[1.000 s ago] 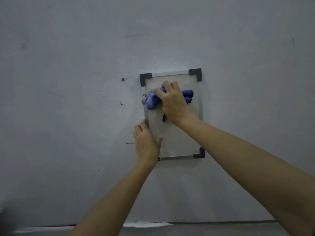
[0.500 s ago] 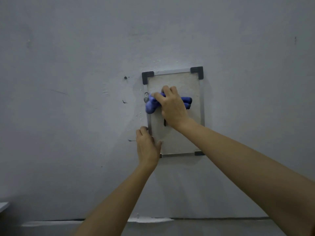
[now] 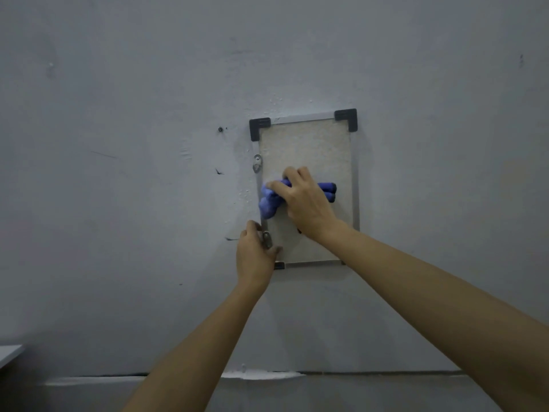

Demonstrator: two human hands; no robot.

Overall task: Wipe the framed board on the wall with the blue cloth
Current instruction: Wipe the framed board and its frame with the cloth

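The framed board (image 3: 309, 150) hangs upright on the grey wall (image 3: 118, 173), straight ahead of both hands. The right hand (image 3: 306, 200) curls its fingers over the bunched blue cloth (image 3: 269, 202) and presses it against the board's middle band. Cloth ends stick out on either side of the knuckles. Bunching it likely gives a firm pad to push with. The left hand (image 3: 255, 257), below and to the left of the right, grips the frame's lower left edge beside a small metal bracket (image 3: 266, 239), probably to stop the board shifting under the strokes. The hands are apart. Above the right hand the surface looks mottled, so the wiping seems unfinished.
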